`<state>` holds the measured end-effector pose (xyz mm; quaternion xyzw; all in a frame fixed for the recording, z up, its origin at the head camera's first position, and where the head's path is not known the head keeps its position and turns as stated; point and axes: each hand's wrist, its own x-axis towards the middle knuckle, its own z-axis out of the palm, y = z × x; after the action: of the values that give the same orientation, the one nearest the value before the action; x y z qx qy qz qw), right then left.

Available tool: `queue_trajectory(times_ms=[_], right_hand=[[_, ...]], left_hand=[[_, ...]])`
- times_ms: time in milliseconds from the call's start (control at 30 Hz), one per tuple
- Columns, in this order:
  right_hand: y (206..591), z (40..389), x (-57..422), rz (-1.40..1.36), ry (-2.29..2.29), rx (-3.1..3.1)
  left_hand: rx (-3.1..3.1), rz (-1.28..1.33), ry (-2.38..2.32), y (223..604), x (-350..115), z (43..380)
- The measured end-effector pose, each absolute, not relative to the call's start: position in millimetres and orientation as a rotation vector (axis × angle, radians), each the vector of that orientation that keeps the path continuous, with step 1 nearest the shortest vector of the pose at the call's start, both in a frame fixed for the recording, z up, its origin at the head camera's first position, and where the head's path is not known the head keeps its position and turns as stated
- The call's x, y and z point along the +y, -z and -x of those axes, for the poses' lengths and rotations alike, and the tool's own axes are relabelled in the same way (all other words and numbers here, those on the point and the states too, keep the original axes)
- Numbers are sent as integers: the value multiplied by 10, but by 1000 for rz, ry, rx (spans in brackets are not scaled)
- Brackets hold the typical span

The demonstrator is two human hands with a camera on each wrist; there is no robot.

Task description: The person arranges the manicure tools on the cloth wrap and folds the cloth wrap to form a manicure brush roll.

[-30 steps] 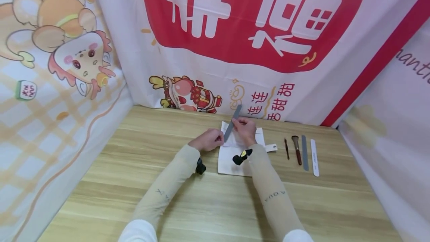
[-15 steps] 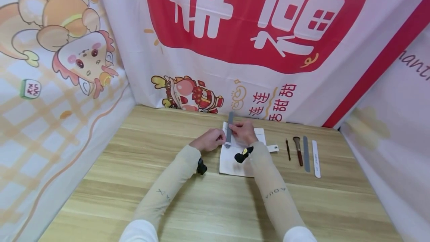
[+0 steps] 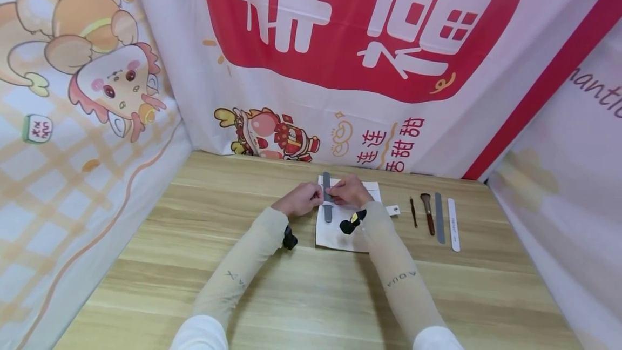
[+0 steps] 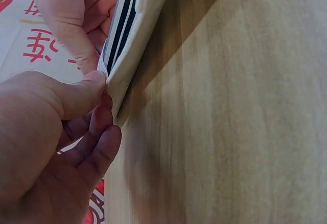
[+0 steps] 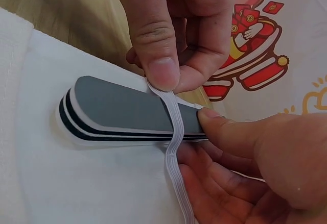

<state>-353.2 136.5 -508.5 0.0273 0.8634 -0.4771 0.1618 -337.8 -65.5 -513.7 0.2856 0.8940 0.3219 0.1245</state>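
Observation:
A grey nail file (image 5: 122,104) lies along the left side of a white fabric pouch (image 3: 335,236), its rounded end poking out under a white elastic band (image 5: 176,124). Its edge shows black and white layers; I cannot tell whether it is one file or a stack. My left hand (image 3: 305,199) pinches the band at the pouch's left edge between thumb and forefinger. With thumb on top and fingers below, my right hand (image 3: 351,192) grips the file just beyond the band. In the left wrist view the layered edge shows beside the pouch's border.
To the right of the pouch lie a thin dark tool (image 3: 413,213), a brush with a brown handle (image 3: 427,214), another grey nail file (image 3: 439,217) and a white nail file (image 3: 453,224). A strap with a snap (image 3: 393,210) sticks out from the pouch. Printed cloth (image 3: 272,85) hangs behind the table.
The grey nail file has turned from slanted to nearly straight and slid toward me, its near end now past the elastic band. My right hand moved slightly left with it; the left stayed nearly still.

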Motion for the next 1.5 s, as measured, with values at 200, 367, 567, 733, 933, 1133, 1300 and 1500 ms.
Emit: queue_trajectory(times_ms=[200,367,567,733,933,1133,1300,1500], right_hand=[[5036,3489,1366,-115,1297,2473],[5011,3529,1291,-163,1073,2661],[4959,3567,1204,-195,970,2675],[4931,3596,1237,-180,946,2638],[4870,3561,1219,-214,988,2569],[4783,3496,1178,-216,960,2540],[4780,3472,1164,-222,961,2522],[4763,3407,1234,-202,875,2587]], left_hand=[[2599,-838,-919,5116,-651,3348],[2611,-838,-905,5119,-632,3332],[2614,-840,-899,5136,-604,3318],[2608,-837,-909,5148,-584,3306],[2614,-838,-935,5163,-605,3314],[2636,-865,-950,5176,-641,3343],[2634,-851,-946,5181,-659,3340],[2625,-824,-970,5157,-645,3305]])
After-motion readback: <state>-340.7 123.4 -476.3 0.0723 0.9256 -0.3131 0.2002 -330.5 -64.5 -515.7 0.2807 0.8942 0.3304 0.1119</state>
